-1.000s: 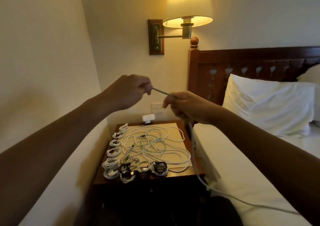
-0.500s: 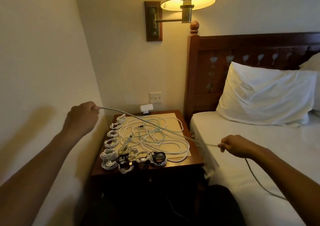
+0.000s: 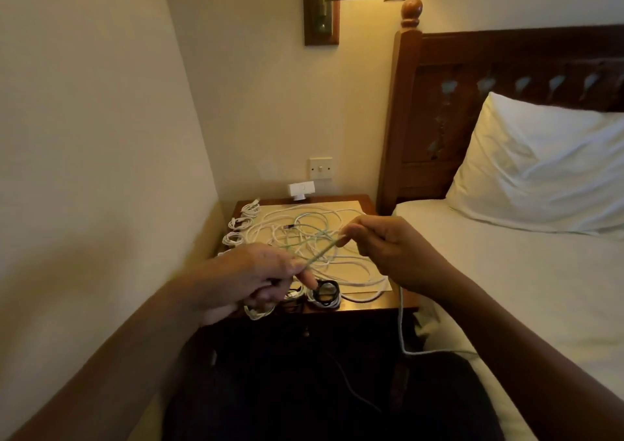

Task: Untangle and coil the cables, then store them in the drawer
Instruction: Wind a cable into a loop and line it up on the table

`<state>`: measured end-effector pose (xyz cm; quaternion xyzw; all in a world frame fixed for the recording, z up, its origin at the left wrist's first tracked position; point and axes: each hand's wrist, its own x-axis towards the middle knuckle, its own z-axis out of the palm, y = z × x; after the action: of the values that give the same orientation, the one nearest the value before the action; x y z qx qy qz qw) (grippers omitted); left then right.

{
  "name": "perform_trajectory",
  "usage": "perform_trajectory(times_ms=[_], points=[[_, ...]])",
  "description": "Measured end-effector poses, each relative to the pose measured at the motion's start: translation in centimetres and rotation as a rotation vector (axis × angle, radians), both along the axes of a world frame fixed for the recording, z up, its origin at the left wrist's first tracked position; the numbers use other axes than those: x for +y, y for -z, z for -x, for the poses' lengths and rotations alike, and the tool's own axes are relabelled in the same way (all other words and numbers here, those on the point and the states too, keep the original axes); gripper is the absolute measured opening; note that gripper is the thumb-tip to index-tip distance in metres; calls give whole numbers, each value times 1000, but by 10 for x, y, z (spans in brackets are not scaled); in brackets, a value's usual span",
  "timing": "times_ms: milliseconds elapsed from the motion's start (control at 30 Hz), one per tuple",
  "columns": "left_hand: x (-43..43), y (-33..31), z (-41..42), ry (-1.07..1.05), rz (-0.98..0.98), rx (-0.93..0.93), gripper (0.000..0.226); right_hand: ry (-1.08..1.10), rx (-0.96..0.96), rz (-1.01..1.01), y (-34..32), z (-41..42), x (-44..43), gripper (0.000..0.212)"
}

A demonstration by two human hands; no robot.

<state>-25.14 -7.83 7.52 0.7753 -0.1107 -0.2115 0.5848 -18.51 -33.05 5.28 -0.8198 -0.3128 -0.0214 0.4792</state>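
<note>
Pale green cable (image 3: pixel 322 253): taut between both hands above the nightstand (image 3: pixel 368 304), tail hanging from the right hand beside the bed (image 3: pixel 506 271) | Left hand (image 3: pixel 256 275): fingers curled, pinching cable | Right hand (image 3: pixel 388 248): fingers curled, pinching cable | Nightstand: loose cable tangle (image 3: pixel 304 234), coiled bundles (image 3: pixel 241 222) along the left edge

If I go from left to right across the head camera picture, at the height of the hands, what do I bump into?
Left hand → thin pale-green cable pinched between both hands → right hand → plump white pillow.
</note>
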Motion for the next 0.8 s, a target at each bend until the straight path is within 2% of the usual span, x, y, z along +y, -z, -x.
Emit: perform_trajectory(times_ms=[67,200,267,333,433,567,600,733,800], points=[[3,15,16,70,271,159,33,46,-9,31,16,-5,-2,30],[-2,28,10,-241,807,77,30,71,70,65,65,6,15,29],[0,29,-2,-366,959,33,30,41,58,142,86,22,21,27],[-3,36,-11,-427,1026,14,29,-39,69,265,90,45,30,25],[-14,52,-18,-463,917,16,34,-176,34,460,68,74,44,23],[-21,70,-16,-434,444,-119,34,-155,-66,503,15,79,41,23],[-23,73,-13,-395,380,-111,34,-120,-75,487,4,73,38,21],[-32,85,7,-144,351,-47,37,19,-59,300,-14,37,24,13],[-31,93,14,-104,358,-33,41,75,-42,237,-7,21,21,12]])
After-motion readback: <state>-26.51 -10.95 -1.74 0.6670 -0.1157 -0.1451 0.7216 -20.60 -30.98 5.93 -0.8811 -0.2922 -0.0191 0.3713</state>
